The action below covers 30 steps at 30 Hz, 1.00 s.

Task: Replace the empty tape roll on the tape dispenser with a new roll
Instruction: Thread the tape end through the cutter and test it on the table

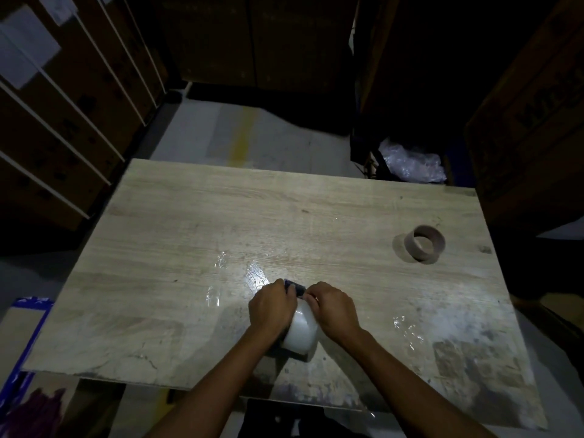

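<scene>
1. The new tape roll [300,331] is white and fat. It sits on the wooden table [221,216], near the front edge, with both hands on it.
2. The left hand [272,306] is wrapped around the left side of the roll and grips it.
3. The right hand [331,306] is curled over the top right of the roll. Its fingertips pinch something at the far end, but they hide what it is.
4. A small dark bit of the tape dispenser [294,286] peeks out between the two hands. The rest of it is covered, so I cannot tell how the roll sits on it.
5. Shiny clear tape scraps [256,275] are stuck flat on the table just past the hands.
6. The empty brown cardboard ring [425,244] lies well apart, near the right side of the table.
7. Behind the table it is very dark. Big cardboard boxes [63,121] stand at the left, and a crumpled plastic bag [410,162] shows at the back right.
</scene>
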Motion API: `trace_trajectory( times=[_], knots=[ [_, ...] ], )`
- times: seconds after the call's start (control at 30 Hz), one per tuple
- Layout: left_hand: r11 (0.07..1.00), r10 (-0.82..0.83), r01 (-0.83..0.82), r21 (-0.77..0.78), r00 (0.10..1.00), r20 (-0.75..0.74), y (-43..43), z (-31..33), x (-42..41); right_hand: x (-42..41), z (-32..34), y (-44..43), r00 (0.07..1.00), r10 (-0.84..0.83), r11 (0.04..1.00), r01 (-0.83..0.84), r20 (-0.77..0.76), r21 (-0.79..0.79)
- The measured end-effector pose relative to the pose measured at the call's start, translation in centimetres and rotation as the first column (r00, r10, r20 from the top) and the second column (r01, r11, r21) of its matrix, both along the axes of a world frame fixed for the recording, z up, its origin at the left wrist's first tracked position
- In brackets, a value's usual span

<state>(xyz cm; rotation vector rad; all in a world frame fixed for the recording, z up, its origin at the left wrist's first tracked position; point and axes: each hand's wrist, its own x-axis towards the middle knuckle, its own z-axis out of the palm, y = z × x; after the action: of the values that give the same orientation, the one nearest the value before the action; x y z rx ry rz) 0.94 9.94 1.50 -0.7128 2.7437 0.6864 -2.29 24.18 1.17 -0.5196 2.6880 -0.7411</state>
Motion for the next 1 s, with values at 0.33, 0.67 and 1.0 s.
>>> trace_trajectory(
  times=[0.33, 0.67, 1.0],
  knots=[
    [0.89, 0.09, 0.021, 0.456, 0.972, -0.219, -1.5, 0.2, 2.3, -1.2, 0.7, -1.7, 0.989, 0.093, 0.969, -0.063, 0.113, -0.238],
    [0.813, 0.217, -0.08, 0.577, 0.961, -0.173, -2.7, -0.6, 2.0, -1.5, 1.4, -2.1, 0.971, 0.138, 0.983, -0.109, 0.193, -0.151],
    [0.672, 0.416, -0.394, 0.627, 0.901, 0.121, -2.0, -2.2, 3.2, -0.6, -0.4, -3.3, 0.98, -0.056, 0.991, 0.077, 0.19, -0.105]
  ],
)
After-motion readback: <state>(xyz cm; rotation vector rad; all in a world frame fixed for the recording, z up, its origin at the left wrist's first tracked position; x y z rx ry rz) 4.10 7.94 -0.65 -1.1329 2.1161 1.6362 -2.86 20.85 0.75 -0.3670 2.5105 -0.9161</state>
